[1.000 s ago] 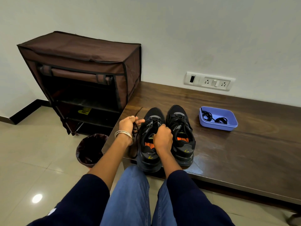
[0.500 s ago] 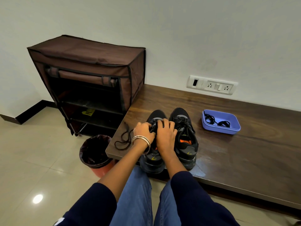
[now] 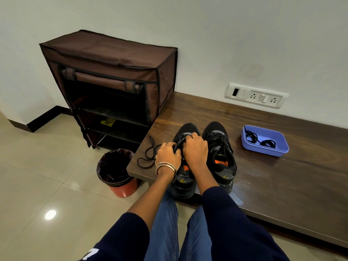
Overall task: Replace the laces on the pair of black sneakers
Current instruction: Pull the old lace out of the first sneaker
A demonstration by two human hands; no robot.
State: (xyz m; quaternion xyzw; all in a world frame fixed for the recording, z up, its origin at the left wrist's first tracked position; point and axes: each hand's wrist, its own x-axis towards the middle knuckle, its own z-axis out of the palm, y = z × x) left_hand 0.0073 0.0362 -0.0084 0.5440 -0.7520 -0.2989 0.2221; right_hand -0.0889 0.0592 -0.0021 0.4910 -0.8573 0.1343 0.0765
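Two black sneakers with orange insoles stand side by side on the dark wooden bench (image 3: 263, 178), toes toward the wall. The right sneaker (image 3: 219, 147) is fully laced. Both my hands are on the lace area of the left sneaker (image 3: 185, 178). My left hand (image 3: 167, 154), with bangles at the wrist, and my right hand (image 3: 195, 150) curl their fingers onto the lace at the shoe's front eyelets. A loose black lace (image 3: 148, 155) trails from the shoe over the bench to the left.
A purple tray (image 3: 282, 147) holding coiled black laces sits on the bench to the right. A brown fabric shoe rack (image 3: 113, 87) stands left of the bench. A red bin (image 3: 117, 172) with a dark liner is on the floor below the bench corner.
My left hand came down from pulling the lace out to the left and joined my right hand over the left sneaker's front. The pulled lace now lies slack on the bench.
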